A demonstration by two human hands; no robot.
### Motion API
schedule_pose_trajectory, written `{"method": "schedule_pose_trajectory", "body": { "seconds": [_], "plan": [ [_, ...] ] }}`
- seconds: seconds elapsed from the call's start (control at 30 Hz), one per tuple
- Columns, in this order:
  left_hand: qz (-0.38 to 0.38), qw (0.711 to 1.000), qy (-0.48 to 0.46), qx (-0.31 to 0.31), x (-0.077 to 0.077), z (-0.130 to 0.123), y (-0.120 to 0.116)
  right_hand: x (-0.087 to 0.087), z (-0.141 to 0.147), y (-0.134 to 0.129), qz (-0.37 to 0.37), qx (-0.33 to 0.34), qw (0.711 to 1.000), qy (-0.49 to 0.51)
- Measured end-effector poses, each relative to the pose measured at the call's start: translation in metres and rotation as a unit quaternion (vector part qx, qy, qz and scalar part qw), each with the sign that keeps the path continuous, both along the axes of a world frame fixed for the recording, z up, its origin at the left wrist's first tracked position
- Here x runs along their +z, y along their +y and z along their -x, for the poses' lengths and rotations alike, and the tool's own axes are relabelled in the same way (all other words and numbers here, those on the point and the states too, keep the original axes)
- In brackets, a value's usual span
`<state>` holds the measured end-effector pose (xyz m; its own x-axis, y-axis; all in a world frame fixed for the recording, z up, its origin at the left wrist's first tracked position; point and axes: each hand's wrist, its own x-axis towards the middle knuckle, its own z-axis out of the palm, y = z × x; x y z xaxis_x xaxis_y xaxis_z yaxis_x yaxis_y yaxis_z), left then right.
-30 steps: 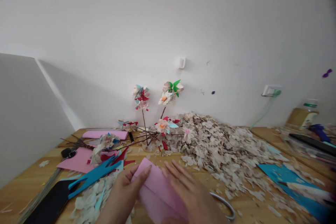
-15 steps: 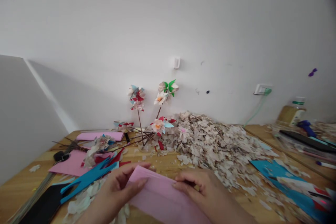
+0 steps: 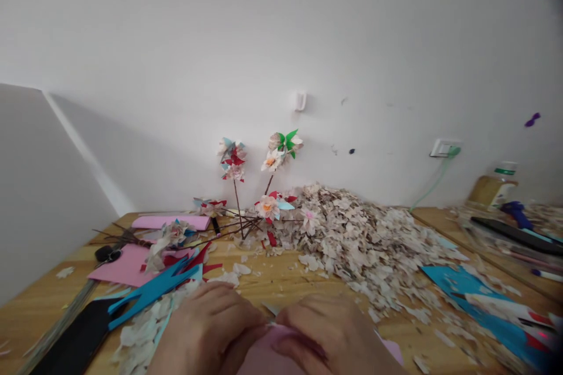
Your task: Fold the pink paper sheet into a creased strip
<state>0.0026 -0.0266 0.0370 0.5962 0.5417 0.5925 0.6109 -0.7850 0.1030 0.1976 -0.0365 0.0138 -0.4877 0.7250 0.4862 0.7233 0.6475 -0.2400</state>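
At the bottom middle, a sheet of pink paper (image 3: 269,354) is pinched between both hands. My left hand (image 3: 211,325) is closed on its upper left edge, knuckles upward. My right hand (image 3: 328,328) grips the top edge close beside the left, its thumb lying across the paper. The two hands almost meet there. Much of the sheet is hidden beneath the fingers, and its lower part runs out of view. A corner of pink shows past the right wrist.
Behind the hands stand paper flowers on twigs (image 3: 269,208). A heap of pale petal scraps (image 3: 365,234) lies to their right. Blue scissors (image 3: 153,292), pink sheets (image 3: 125,263) and a black object (image 3: 73,337) are at left. Blue paper (image 3: 466,290) and a bottle (image 3: 490,190) are at right.
Both hands have turned over the pink paper and drawn closer together, with knuckles now upward. The sheet's raised top has dropped and is mostly covered. The view has shifted slightly.
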Motion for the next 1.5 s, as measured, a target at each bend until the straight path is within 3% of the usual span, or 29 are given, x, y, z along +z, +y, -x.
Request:
{"method": "schedule_pose_trajectory", "body": {
  "seconds": [0.13,0.27,0.43,0.57,0.73,0.9,1.1,1.33,1.5],
  "plan": [
    [0.053,0.998,-0.016,0.018,0.001,0.001,0.001,-0.002,-0.003,0.006,0.009,-0.017,1.0,-0.012],
    [0.03,0.999,0.044,0.01,-0.004,-0.005,0.003,-0.009,-0.002,0.012,0.058,-0.022,0.998,-0.029],
    [0.033,0.998,0.057,-0.01,-0.013,-0.01,0.005,-0.015,0.004,0.011,0.059,-0.001,0.997,-0.053],
    [0.089,0.995,0.033,0.027,-0.011,-0.003,0.006,-0.007,-0.003,0.011,0.083,-0.005,0.996,-0.013],
    [0.201,0.974,0.017,0.099,0.001,0.018,0.009,0.008,-0.035,0.02,0.052,-0.035,0.997,-0.039],
    [0.252,0.964,-0.009,0.089,0.009,0.033,0.016,0.017,-0.057,0.028,0.088,-0.013,0.995,-0.048],
    [0.241,0.965,-0.008,0.104,0.004,0.027,0.014,0.018,-0.055,0.029,0.116,-0.015,0.992,-0.036],
    [0.178,0.983,-0.004,0.042,-0.016,-0.008,0.006,0.004,-0.028,0.018,0.054,0.024,0.994,-0.092],
    [0.184,0.982,-0.006,0.043,-0.017,-0.011,0.006,0.0,-0.024,0.017,0.038,0.051,0.995,-0.079]
  ]
}}
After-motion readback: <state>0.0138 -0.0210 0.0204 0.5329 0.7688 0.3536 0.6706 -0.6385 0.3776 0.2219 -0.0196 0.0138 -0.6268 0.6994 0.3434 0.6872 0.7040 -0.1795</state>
